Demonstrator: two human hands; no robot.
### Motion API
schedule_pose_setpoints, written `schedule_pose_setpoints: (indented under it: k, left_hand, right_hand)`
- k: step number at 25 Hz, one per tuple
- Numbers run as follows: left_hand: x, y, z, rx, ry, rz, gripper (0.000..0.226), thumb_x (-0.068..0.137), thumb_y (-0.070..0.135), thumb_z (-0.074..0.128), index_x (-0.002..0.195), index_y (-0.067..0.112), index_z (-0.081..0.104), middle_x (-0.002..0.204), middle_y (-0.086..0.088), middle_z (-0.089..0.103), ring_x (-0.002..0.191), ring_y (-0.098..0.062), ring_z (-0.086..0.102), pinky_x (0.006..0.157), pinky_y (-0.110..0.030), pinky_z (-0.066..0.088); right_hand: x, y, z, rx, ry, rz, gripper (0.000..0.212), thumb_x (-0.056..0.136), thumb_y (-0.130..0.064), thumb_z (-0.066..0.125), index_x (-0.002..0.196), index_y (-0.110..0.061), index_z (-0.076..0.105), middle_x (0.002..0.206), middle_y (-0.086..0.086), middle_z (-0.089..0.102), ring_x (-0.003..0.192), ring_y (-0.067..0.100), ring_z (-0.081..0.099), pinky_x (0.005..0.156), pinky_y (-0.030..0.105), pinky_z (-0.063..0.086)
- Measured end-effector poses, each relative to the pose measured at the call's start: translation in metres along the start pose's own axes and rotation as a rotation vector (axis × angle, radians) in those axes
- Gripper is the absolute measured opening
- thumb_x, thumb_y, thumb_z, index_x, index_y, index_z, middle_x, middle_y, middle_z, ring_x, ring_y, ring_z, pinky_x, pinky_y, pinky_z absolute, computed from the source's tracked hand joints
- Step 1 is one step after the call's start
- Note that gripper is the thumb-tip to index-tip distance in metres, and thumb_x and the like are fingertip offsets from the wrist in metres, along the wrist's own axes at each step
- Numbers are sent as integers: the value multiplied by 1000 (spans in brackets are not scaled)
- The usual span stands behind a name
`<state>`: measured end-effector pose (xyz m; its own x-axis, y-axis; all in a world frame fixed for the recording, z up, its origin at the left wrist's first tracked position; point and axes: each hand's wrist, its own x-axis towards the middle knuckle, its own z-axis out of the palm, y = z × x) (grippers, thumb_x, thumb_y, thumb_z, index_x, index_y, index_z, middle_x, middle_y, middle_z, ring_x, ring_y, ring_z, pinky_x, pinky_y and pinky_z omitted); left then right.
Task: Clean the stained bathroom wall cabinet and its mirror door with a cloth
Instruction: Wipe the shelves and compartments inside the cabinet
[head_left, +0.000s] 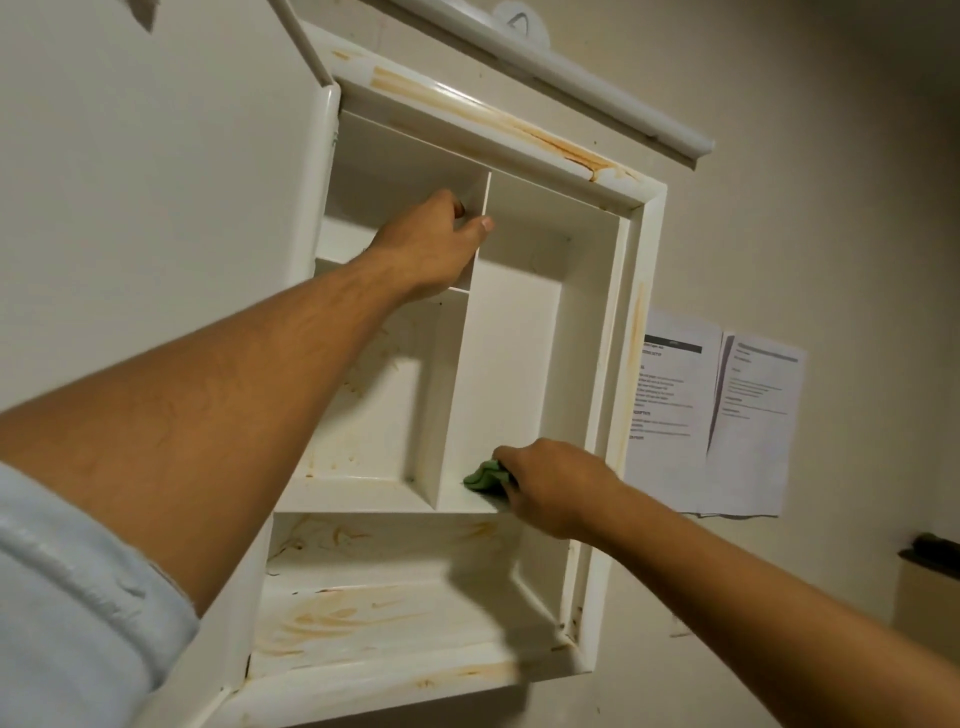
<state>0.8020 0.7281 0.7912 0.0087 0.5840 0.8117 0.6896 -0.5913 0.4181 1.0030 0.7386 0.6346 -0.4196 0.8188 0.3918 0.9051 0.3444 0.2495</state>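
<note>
Green cloth (483, 478) in right hand (553, 488); left hand (431, 244) grips cabinet divider (452, 395)

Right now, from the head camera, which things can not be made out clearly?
All in the head view:
Green cloth: mostly covered by the right hand gripping it.
Papers on the wall: print too small, blurred.
Mirror door: cut off by the top and left edges.
Left compartments: partly behind the left hand, holding the divider, and its forearm.
</note>
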Motion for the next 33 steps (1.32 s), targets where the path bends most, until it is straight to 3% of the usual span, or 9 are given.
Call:
schedule_pose_setpoints:
  k: [4,9,13,19,22,25,27,30,33]
  left_hand:
    - [5,-6,4,-2,-7,8,45,104,54,43,132,21,51,109,2,64,102,-21,65,95,-46,55]
    - [-2,1,0,53,11,40,46,105,53,39,136,21,49,113,2,64,104,-20,65,97,-47,54]
    - [-6,0,8,174,44,73,50,108,52,33,145,19,43,120,-1,63,108,-22,63,90,-39,50]
    - [0,-7,8,138,14,50,60,106,57,32,155,22,29,137,-10,60,122,-26,61,105,-50,49]
    - [-6,-6,5,181,18,56,62,106,57,32,157,23,27,135,-13,61,123,-27,60,105,-50,48]
    - [-22,-6,4,421,21,126,65,105,60,29,157,22,27,138,-8,61,124,-29,60,102,-48,49]
    - [-39,-11,5,645,12,198,71,103,64,30,159,21,24,144,-10,58,128,-33,57,102,-54,48]
    - [-65,-20,13,972,45,249,81,100,68,27,162,17,17,143,-13,56,124,-35,57,101,-55,44]
    - [-70,-22,14,1013,71,227,85,98,71,26,163,17,14,146,-11,53,129,-33,53,105,-55,40]
  right_hand:
    - [11,-21,11,176,65,41,17,97,-32,46,99,-21,58,90,1,62,82,24,59,69,37,50]
    - [-7,-23,20,447,111,-155,31,101,-45,43,115,-28,66,105,0,65,94,24,61,85,40,51]
    - [-10,-1,20,191,134,-76,26,100,-39,45,92,-22,62,85,-2,65,77,21,61,70,38,53]
    - [3,-47,40,415,263,-103,27,99,-31,43,80,-18,56,88,3,56,84,26,53,77,38,45]
    - [-15,-22,39,475,216,-176,35,105,-44,40,95,-21,64,94,-1,60,84,19,56,76,37,46]
    - [-23,5,30,285,173,-130,32,104,-44,40,101,-22,64,95,-2,62,82,17,59,75,37,52]
    - [-21,-1,31,294,222,-45,32,104,-40,39,97,-19,62,99,1,61,82,19,59,76,38,52]
    - [-22,-49,55,370,354,-59,37,105,-40,36,107,-19,66,108,2,64,94,23,59,91,39,47]
    - [-38,-50,61,393,466,-181,42,106,-42,35,136,-24,58,131,-3,62,117,21,57,109,37,41]
